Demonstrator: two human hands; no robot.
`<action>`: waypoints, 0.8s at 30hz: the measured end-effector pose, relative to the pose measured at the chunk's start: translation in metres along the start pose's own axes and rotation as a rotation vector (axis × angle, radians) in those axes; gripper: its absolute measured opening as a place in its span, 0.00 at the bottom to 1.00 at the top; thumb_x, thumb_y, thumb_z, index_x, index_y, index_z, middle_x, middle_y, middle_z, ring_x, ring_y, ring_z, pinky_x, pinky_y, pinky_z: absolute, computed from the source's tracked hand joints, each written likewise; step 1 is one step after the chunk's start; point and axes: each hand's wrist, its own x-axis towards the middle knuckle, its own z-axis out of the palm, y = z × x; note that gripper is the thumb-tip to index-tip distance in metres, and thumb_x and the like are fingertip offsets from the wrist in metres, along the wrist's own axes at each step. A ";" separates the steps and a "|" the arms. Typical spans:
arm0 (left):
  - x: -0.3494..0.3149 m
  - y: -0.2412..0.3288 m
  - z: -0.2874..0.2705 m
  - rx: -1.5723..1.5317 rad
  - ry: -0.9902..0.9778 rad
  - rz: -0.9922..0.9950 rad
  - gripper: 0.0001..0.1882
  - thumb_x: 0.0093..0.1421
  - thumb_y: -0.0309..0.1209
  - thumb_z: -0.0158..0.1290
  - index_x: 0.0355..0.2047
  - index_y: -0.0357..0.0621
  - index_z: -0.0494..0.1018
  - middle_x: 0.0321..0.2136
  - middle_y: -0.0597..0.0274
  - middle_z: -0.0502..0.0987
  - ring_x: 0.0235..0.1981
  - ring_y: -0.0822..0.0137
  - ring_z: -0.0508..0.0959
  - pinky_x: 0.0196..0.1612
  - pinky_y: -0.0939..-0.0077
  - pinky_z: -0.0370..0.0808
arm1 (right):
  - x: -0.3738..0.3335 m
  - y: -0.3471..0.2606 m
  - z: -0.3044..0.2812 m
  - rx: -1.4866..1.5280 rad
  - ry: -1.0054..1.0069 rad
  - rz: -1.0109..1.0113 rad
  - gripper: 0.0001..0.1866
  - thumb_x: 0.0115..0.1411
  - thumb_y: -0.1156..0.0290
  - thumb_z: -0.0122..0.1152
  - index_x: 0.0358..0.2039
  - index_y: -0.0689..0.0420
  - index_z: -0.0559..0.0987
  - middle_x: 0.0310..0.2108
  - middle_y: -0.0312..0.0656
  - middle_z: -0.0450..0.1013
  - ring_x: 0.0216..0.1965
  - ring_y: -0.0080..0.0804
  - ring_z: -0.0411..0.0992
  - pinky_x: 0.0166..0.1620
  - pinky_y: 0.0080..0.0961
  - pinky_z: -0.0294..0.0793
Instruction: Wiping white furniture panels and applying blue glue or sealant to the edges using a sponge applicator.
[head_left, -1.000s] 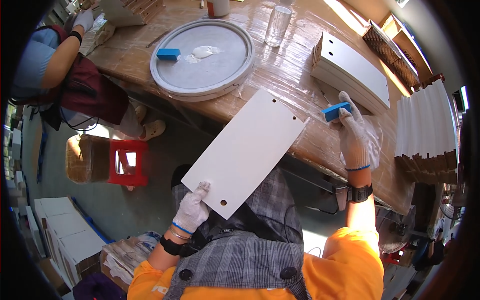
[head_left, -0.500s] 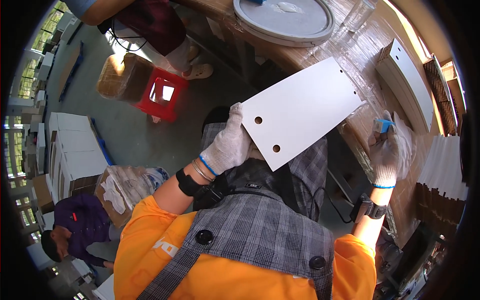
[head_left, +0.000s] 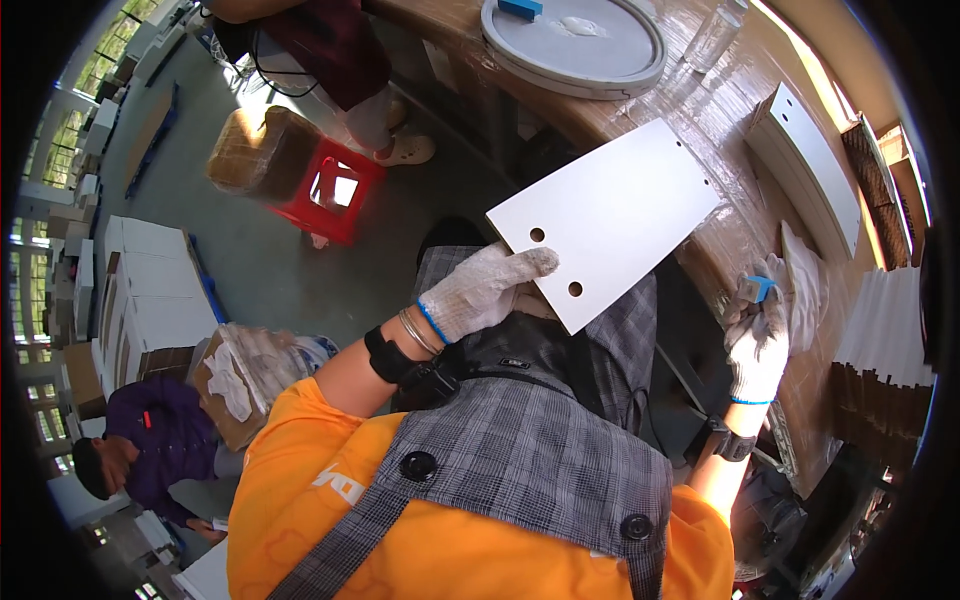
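A white flat panel (head_left: 625,215) with two larger holes at its near end and two small ones at its far end tilts above my lap. My gloved left hand (head_left: 487,290) grips its near left edge, thumb on top beside a hole, other fingers beneath. Over the table's edge, my gloved right hand (head_left: 757,340) pinches a small blue-and-grey block (head_left: 756,289) between its fingertips. A white cloth (head_left: 803,290) lies beside that hand; whether the fingers touch it is hard to make out.
On the plastic-wrapped table (head_left: 745,165) are a round grey tray (head_left: 560,60) with a blue block (head_left: 520,9), a clear bottle (head_left: 716,36) and stacked white panels (head_left: 805,170). A red stool (head_left: 330,190) and another person's leg (head_left: 365,120) are at the left.
My left thumb has moved from the panel's corner onto its face, and the panel has shifted slightly right. My right hand has drawn a little nearer, still holding the block.
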 end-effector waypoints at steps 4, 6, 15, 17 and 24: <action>-0.001 0.005 0.011 0.036 0.046 0.050 0.25 0.59 0.28 0.50 0.55 0.35 0.57 0.46 0.53 0.70 0.45 0.62 0.76 0.42 0.63 0.80 | -0.001 0.001 -0.002 0.130 0.007 0.012 0.16 0.57 0.78 0.57 0.46 0.63 0.68 0.38 0.46 0.70 0.37 0.37 0.72 0.40 0.31 0.75; -0.003 0.012 0.018 0.126 0.031 0.119 0.24 0.59 0.28 0.50 0.54 0.33 0.58 0.44 0.53 0.71 0.44 0.63 0.76 0.39 0.68 0.80 | 0.000 -0.003 -0.004 0.191 -0.039 0.024 0.16 0.57 0.79 0.56 0.46 0.63 0.68 0.38 0.46 0.70 0.37 0.37 0.72 0.41 0.32 0.76; -0.007 0.038 0.024 1.778 0.011 1.019 0.22 0.47 0.23 0.55 0.46 0.46 0.74 0.46 0.53 0.74 0.46 0.50 0.74 0.53 0.62 0.69 | -0.001 -0.028 -0.018 0.174 -0.158 -0.152 0.18 0.60 0.72 0.53 0.50 0.63 0.68 0.44 0.44 0.69 0.44 0.31 0.65 0.49 0.19 0.65; -0.005 0.030 0.017 2.061 -0.062 1.042 0.22 0.47 0.26 0.55 0.46 0.50 0.75 0.45 0.57 0.75 0.48 0.52 0.74 0.56 0.58 0.66 | -0.001 -0.026 -0.018 0.068 -0.011 -0.258 0.19 0.60 0.70 0.55 0.49 0.64 0.68 0.44 0.44 0.69 0.42 0.28 0.65 0.49 0.20 0.64; 0.004 -0.002 -0.006 1.833 0.286 1.073 0.35 0.51 0.35 0.57 0.59 0.50 0.57 0.55 0.48 0.65 0.62 0.52 0.58 0.63 0.59 0.54 | 0.003 -0.018 0.001 0.244 -0.049 -0.175 0.20 0.55 0.68 0.60 0.48 0.60 0.70 0.36 0.39 0.70 0.33 0.30 0.67 0.34 0.27 0.66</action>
